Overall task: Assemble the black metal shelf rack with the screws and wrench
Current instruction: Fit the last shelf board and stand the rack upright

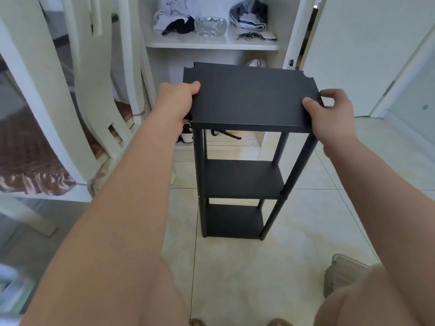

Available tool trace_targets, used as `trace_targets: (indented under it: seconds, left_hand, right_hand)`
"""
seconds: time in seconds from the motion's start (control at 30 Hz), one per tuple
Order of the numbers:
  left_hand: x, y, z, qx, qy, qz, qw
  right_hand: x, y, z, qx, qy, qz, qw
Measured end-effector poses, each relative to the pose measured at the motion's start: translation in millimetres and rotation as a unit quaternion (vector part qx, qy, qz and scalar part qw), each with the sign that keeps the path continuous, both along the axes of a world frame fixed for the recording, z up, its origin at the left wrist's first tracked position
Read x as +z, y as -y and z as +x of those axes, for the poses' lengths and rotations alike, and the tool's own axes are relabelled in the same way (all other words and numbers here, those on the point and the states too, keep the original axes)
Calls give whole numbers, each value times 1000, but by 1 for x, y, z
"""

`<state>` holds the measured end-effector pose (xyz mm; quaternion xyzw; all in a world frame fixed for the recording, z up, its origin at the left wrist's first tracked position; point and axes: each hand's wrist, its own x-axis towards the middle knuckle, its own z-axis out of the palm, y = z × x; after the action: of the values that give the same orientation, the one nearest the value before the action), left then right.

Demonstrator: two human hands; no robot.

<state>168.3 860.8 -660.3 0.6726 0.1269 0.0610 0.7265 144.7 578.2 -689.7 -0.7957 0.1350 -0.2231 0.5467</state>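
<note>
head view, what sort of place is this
Probably a room in a home: an open white cupboard with folded clothes and a glass bowl on its shelf, white chairs on the left, and a tiled floor where the black shelf rack stands.

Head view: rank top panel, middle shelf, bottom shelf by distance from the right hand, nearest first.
1. top panel, gripped by the right hand at its right edge.
2. middle shelf, one level down, below the hand.
3. bottom shelf, lowest level, farthest down.
</note>
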Motion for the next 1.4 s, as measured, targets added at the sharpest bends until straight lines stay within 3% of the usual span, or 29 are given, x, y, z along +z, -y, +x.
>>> trace_targets:
  seconds: [0.3,0.93,1.4]
  left_hand:
    - [-23,7,22,10,-11,83,996]
    - [-51,15,28,-13,-68,-30,997]
    - [-55,17,26,-16,-93,-38,995]
  right_hand:
    - [-11,10,38,24,-33,9,999]
    - [-21,19,31,26,-65,155,985]
    - [-28,23,33,16,-91,175,980]
